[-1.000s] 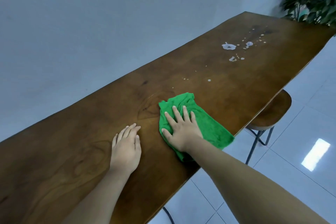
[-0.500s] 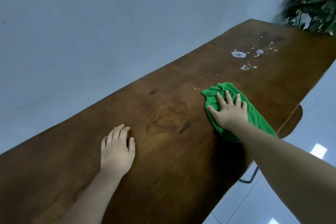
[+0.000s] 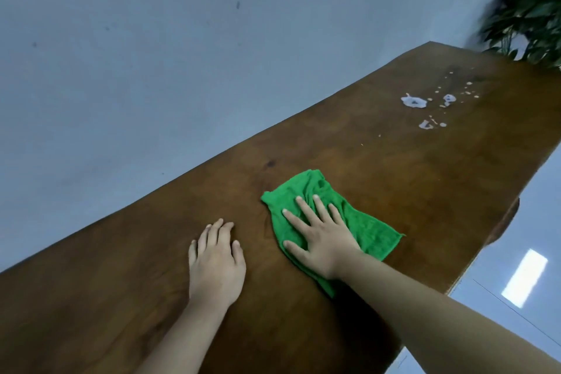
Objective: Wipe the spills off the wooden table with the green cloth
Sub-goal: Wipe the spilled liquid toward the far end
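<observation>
A long wooden table (image 3: 379,167) runs from the near left to the far right along a wall. The green cloth (image 3: 306,191) lies crumpled on it near the middle. My right hand (image 3: 321,237) presses flat on the cloth with fingers spread and straight. My left hand (image 3: 215,264) rests flat on the bare wood just left of the cloth, not touching it. White spills (image 3: 413,102) and small droplets sit farther along the table, well beyond the cloth.
A grey wall (image 3: 182,55) borders the table's far long side. A leafy plant (image 3: 528,9) stands past the far end. A stool's wooden seat (image 3: 501,226) pokes out under the near edge on the right, above a pale tiled floor (image 3: 516,297).
My right hand pushed the cloth away toward the spills, then drew it back near my left hand. The small drops near the middle are gone. The left hand stayed on the wood.
</observation>
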